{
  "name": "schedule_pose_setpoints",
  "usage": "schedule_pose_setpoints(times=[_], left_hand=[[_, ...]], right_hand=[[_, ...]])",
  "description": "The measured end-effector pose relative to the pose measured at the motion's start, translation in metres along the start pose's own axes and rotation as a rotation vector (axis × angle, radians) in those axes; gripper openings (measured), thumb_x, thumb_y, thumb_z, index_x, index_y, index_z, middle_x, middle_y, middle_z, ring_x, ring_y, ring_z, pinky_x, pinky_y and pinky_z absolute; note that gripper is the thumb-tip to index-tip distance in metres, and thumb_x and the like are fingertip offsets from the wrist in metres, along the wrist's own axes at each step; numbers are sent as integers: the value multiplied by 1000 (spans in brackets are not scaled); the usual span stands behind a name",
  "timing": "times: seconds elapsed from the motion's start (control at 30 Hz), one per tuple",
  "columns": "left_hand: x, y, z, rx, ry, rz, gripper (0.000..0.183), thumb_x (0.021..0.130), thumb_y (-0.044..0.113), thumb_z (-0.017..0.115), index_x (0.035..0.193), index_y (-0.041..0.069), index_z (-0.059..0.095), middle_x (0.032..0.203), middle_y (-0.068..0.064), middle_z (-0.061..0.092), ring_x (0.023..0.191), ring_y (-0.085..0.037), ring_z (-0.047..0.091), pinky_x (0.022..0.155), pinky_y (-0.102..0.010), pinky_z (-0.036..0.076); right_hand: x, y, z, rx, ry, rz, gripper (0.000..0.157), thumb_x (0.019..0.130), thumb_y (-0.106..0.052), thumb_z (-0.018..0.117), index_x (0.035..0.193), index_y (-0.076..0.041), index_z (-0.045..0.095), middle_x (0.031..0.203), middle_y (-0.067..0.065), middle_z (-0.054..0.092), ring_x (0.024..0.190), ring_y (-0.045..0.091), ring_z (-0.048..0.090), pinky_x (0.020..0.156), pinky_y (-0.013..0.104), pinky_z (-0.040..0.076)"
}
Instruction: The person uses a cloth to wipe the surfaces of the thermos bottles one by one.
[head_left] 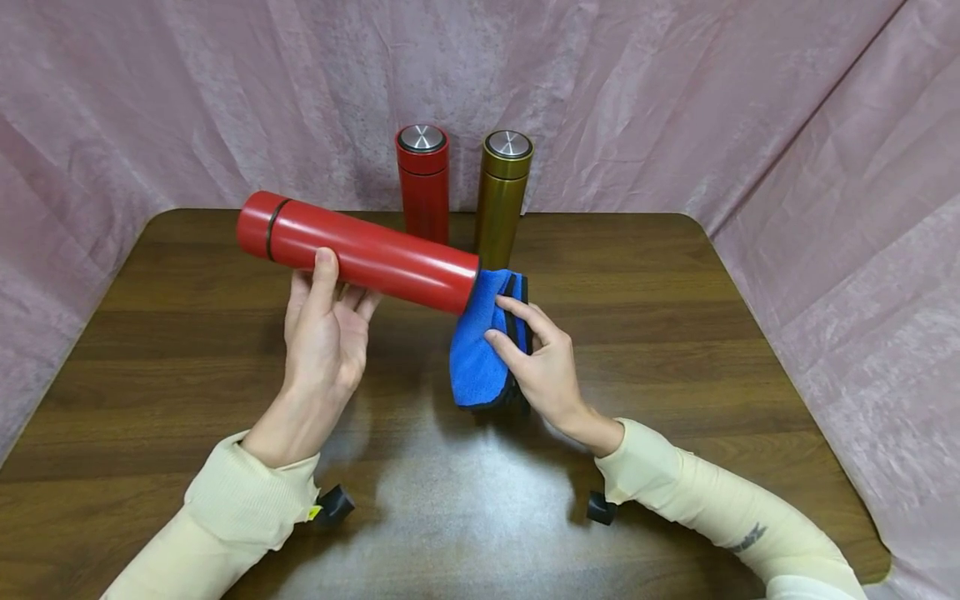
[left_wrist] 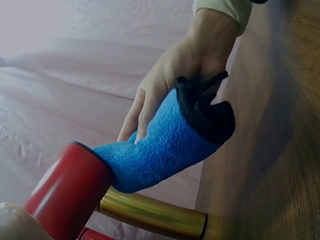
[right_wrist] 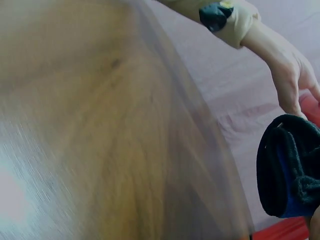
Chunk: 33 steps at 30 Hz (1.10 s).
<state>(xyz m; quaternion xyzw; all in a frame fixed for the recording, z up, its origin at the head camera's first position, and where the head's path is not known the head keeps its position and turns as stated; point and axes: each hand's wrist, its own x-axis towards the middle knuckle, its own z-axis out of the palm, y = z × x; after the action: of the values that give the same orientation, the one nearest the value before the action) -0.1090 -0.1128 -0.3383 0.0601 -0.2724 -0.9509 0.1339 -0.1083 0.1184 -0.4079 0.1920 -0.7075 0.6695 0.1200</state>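
My left hand (head_left: 327,340) grips a red thermos bottle (head_left: 367,250) and holds it tilted above the table, its capped end to the left. Between the thumb and fingers of my right hand (head_left: 546,362) is a folded blue cloth (head_left: 480,354) with black edging. The cloth touches the base end of the bottle, as the left wrist view also shows with the blue cloth (left_wrist: 155,145) against the red bottle (left_wrist: 72,185). In the right wrist view, the cloth's black edge (right_wrist: 272,170) faces the camera, and most of the right hand is out of sight.
Behind the hands, a second red thermos (head_left: 425,192) and a gold thermos (head_left: 504,196) stand upright with silver lid tops. The wooden table (head_left: 652,333) carries them. Pink curtains (head_left: 300,100) hang behind and at both sides.
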Motion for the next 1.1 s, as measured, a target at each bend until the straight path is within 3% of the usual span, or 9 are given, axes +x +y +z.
schedule_pose_setpoints(times=[0.3, 0.43, 0.7, 0.97, 1.1], left_hand=[[2, 0, 0, -29, 31, 0, 39, 100, 18, 68, 136, 13, 53, 134, -11, 53, 126, -32, 55, 108, -43, 50], [3, 1, -1, -38, 49, -2, 40, 101, 17, 68, 137, 13, 51, 135, -11, 52, 128, -32, 54, 108, -43, 50], [5, -1, -2, -34, 65, -9, 39, 101, 19, 66, 137, 13, 51, 134, -10, 53, 128, -30, 53, 109, -44, 48], [4, -3, -5, 2, 68, -26, 43, 101, 20, 67, 140, 15, 49, 135, -10, 53, 127, -30, 54, 109, -44, 47], [4, -4, -7, 25, 60, -30, 43, 101, 21, 67, 140, 15, 49, 135, -10, 53, 126, -30, 55, 107, -43, 49]], right_hand=[[-21, -9, 5, -26, -47, 32, 42, 94, 1, 74, 135, -5, 67, 122, 12, 67, 104, 22, 66, 87, 27, 59], [-27, -13, 5, -41, -59, -23, 44, 92, 4, 75, 135, -6, 67, 121, 10, 67, 105, 22, 65, 86, 26, 58], [-32, -17, 5, -4, -68, -126, 45, 89, 13, 73, 132, 0, 68, 128, 14, 64, 107, 29, 67, 82, 38, 63], [-20, -21, 3, -70, -11, -266, 45, 83, 19, 75, 125, 3, 71, 127, 19, 65, 105, 31, 69, 81, 40, 63], [-12, -23, -1, -111, 9, -295, 43, 83, 17, 76, 123, 2, 72, 128, 18, 66, 106, 32, 69, 82, 40, 63]])
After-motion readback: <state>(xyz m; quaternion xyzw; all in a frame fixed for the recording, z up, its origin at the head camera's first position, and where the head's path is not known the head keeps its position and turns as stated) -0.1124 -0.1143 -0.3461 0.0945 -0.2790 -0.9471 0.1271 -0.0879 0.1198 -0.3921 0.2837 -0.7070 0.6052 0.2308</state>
